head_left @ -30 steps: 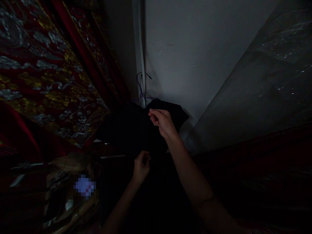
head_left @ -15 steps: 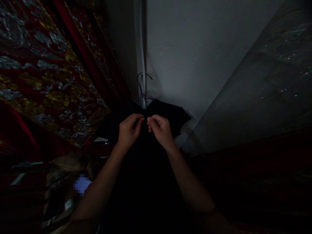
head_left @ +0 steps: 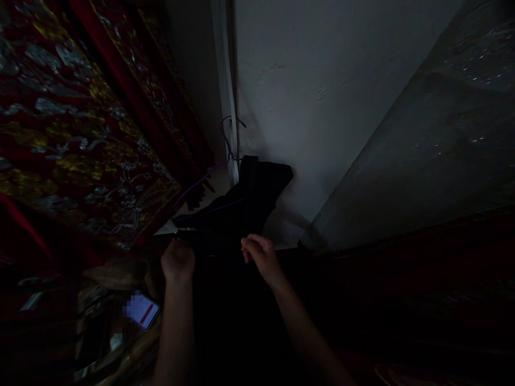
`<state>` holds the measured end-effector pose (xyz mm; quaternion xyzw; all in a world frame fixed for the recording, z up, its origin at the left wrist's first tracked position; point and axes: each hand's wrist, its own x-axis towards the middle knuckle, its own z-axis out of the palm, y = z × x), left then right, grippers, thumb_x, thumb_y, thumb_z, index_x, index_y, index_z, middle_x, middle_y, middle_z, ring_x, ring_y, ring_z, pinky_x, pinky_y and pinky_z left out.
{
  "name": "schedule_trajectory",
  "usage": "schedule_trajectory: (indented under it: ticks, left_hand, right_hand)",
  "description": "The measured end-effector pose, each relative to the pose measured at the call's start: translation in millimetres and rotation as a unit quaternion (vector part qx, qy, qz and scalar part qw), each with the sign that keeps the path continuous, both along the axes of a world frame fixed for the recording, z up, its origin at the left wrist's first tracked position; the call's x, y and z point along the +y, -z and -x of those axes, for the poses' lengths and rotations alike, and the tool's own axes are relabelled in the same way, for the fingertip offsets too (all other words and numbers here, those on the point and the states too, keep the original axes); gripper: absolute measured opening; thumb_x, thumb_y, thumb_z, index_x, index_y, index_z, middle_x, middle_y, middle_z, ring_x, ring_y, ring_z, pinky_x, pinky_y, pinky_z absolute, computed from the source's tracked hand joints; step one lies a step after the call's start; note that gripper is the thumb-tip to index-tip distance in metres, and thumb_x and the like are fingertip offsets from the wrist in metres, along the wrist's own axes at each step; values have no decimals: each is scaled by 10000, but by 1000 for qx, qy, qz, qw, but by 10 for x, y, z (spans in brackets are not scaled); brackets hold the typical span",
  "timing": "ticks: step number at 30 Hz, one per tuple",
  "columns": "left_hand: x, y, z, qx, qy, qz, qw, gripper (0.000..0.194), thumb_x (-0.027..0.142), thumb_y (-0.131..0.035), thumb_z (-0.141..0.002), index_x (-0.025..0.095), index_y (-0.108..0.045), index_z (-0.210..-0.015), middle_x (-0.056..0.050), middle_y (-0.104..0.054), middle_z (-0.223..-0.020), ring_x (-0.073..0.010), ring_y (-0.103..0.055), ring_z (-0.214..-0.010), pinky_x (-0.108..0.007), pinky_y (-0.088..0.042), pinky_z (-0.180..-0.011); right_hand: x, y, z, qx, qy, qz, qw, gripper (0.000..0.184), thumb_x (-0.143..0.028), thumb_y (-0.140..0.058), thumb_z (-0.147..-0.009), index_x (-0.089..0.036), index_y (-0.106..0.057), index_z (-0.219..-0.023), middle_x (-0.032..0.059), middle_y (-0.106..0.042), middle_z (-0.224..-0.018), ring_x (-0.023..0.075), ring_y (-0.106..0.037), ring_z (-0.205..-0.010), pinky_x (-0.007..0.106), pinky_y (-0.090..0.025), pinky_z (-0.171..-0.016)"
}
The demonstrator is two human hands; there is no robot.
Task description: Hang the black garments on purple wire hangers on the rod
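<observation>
A black garment (head_left: 261, 185) hangs bunched on a thin purple hanger (head_left: 228, 145), which is hooked on a pale upright strip (head_left: 229, 69) against the wall. The left arm of the hanger is bare and the cloth droops below it. My left hand (head_left: 177, 260) is closed like a fist, lower left, just under the garment's left tip; its fingers are mostly hidden. My right hand (head_left: 259, 254) is curled with thumb against fingers, below the garment. Darkness hides what either hand pinches.
Red cloth with gold and silver embroidery (head_left: 104, 123) hangs at the left. A lit phone (head_left: 142, 311) lies among items at lower left. Clear plastic sheeting (head_left: 422, 145) covers the right side of the grey wall (head_left: 322, 64).
Both hands have come down from the garment's neck and moved apart, the left one further out to the left. The garment has slid off the hanger's left arm and bunched rightward.
</observation>
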<state>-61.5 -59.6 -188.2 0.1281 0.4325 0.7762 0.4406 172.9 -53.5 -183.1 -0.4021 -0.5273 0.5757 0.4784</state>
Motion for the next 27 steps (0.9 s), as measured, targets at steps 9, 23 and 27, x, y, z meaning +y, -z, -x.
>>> schedule_trajectory:
  ticks: [9, 23, 27]
  left_hand:
    - [-158, 111, -730, -53, 101, -36, 993, 177, 330, -776, -752, 185, -707, -827, -6, -707, -841, -148, -657, -797, -260, -507, -783]
    - [-324, -138, -649, 404, 414, -47, 815, 501, 568, -579, -904, 223, -660, -1258, -93, -672, -1279, -282, -571, -1239, -397, -416, -1079]
    - [-405, 4, -455, 443, 545, 16, 712, 332, 484, -719, -813, 213, -758, -1000, -51, -771, -978, -286, -686, -1011, -370, -519, -926]
  right_hand:
    - [-103, 310, -220, -114, 89, -58, 988, 279, -467, -608, -868, -192, -649, -889, 40, -677, -815, 193, -639, -801, 302, -482, -742]
    - [151, -456, -321, -214, -222, -68, 949, 93, -222, -554, -753, -182, -585, -674, -39, -560, -589, 120, -507, -540, 209, -364, -483]
    - [507, -694, -357, -206, -147, -223, 941, 218, -143, -495, -701, -181, -695, -778, 0, -690, -761, 177, -642, -766, 263, -492, -722]
